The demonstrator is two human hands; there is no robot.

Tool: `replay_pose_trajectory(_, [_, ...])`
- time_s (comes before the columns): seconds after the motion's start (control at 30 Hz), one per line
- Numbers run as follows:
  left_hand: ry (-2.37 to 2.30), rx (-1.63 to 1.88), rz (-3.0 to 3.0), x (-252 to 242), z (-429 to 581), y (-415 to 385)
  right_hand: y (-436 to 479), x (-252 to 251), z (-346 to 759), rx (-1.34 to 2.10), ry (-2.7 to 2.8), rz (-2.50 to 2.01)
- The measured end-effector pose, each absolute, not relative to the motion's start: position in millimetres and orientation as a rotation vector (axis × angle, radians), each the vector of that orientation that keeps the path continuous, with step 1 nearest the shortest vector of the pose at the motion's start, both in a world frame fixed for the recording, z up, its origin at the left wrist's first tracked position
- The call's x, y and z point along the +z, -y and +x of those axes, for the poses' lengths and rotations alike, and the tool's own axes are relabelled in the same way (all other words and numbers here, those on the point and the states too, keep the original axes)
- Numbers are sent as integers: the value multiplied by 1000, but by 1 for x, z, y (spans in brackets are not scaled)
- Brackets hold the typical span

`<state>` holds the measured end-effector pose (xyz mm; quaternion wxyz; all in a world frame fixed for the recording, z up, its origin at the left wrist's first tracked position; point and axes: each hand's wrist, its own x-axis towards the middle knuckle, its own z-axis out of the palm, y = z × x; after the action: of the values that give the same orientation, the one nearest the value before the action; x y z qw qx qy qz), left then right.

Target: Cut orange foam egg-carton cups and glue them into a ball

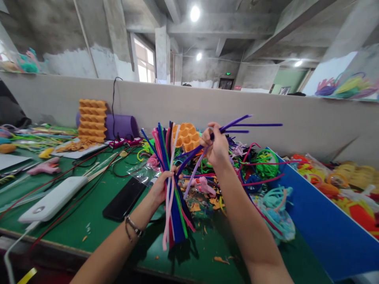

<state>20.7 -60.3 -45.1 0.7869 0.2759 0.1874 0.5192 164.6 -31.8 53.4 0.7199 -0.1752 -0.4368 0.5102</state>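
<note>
My left hand (167,182) is closed around the middle of a thick bundle of pipe cleaners (177,215) in blue, pink, green, white and dark colours, held upright above the table. Higher and to the right, my right hand (217,146) is closed on several purple pipe cleaners (237,125). Their ends stick out to the right, and one dark purple length (191,156) runs down towards the bundle. A pale lilac pipe cleaner (195,171) slants down below my right hand.
A black phone (124,198) and a white device with a cable (55,198) lie on the green table (97,232). Pink glue guns (44,166) and orange foam (92,120) are further back. A blue box wall (319,213) borders the right side, beside tangled pipe cleaners (274,211).
</note>
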Motion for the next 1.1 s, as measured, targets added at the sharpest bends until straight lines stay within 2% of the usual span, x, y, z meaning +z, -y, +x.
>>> replay_pose_trajectory(0.1, [-463, 1138, 584, -45, 15, 55, 41, 70, 185, 961, 911, -311])
replay_pose_trajectory(0.37, [-533, 1094, 640, -35, 0, 35, 79, 106, 248, 771, 1308, -353])
replay_pose_trajectory(0.53, [-484, 1009, 677, -25, 12, 36, 79, 106, 218, 1007, 1102, -387])
replay_pose_trajectory(0.7, [-463, 816, 705, -24, 31, 49, 58, 84, 173, 1273, 850, -475])
replay_pose_trajectory(0.87, [-341, 617, 733, -26, 38, 60, 40, 60, 164, 1348, 813, -558])
replay_pose_trajectory(1.1, [-392, 741, 765, -34, 45, 64, 31, 46, 173, 1347, 802, -591])
